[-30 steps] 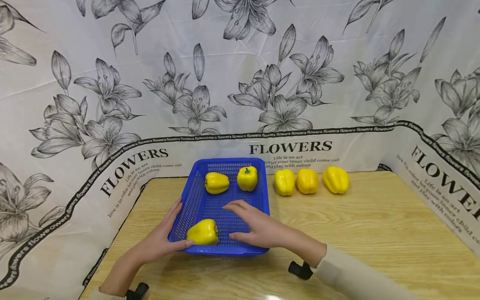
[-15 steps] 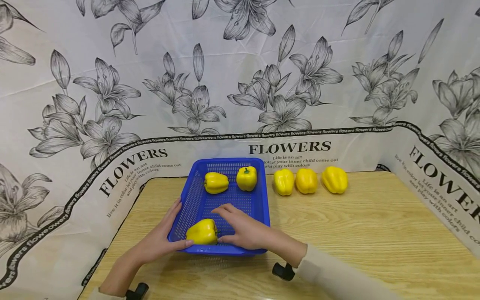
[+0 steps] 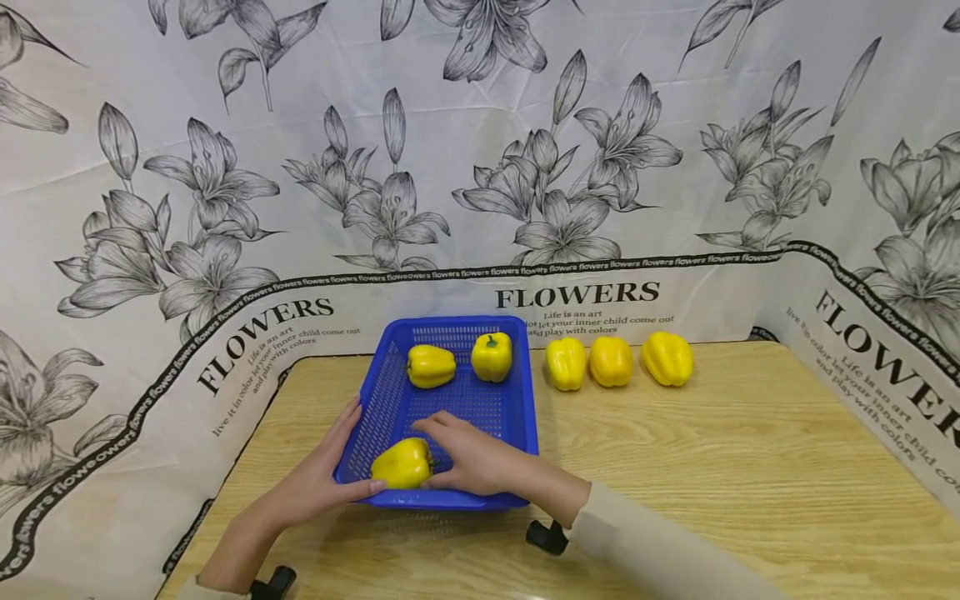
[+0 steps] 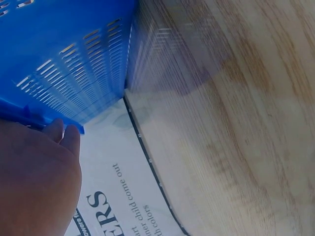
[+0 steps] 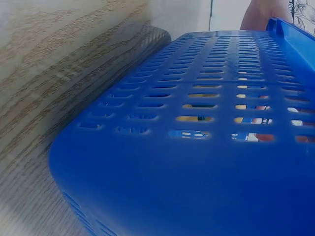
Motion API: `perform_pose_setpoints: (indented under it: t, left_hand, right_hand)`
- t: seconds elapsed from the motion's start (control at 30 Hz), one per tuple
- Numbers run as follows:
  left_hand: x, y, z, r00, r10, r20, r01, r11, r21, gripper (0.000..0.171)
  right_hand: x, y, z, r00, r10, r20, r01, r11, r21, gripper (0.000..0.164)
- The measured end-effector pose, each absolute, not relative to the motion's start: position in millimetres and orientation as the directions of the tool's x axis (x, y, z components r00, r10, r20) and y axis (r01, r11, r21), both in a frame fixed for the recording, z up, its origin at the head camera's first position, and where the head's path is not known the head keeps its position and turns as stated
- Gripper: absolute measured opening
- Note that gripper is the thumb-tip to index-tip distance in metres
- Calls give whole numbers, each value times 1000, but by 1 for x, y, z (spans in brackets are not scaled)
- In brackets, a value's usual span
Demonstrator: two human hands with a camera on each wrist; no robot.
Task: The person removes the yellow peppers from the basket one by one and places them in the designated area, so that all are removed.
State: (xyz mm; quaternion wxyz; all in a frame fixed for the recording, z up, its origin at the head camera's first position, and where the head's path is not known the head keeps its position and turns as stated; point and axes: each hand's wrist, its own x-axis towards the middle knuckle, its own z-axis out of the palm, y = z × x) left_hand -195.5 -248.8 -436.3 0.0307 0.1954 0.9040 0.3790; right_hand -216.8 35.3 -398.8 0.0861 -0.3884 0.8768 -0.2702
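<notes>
Within the blue perforated basket (image 3: 531, 400), in the head view, lie three yellow bell peppers. One bell pepper (image 3: 402, 463) is in the near left corner, stem to the right; another bell pepper (image 3: 431, 367) and a third bell pepper (image 3: 492, 357) are at the far end. My left hand (image 3: 318, 479) grips the basket's near left corner, thumb over the near rim and fingers along the left side. My right hand (image 3: 480, 458) reaches over the near right part of the basket, fingers spread from the thumb, its thumb close by the near pepper's stem. Whether they touch, I cannot tell.
Right of the basket, a row of yellow bell peppers stands at the back of the wooden table (image 3: 712, 458): a left one (image 3: 566, 364), a middle one (image 3: 611, 362) and a right one (image 3: 667, 359). A flower-printed cloth (image 3: 420, 217) hangs behind and at the sides.
My right hand has moved left inside the basket, up to the near bell pepper. The left hand keeps its grip on the corner, and the peppers lie as before.
</notes>
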Motion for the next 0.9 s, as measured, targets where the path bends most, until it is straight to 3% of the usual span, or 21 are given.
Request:
perform_pose_setpoints:
  t: [0.9]
  left_hand:
    - [-195, -247, -437, -924, 370, 101, 336, 654, 677, 111]
  right_hand:
    - [-227, 16, -409, -664, -747, -19, -663, 601, -445, 58]
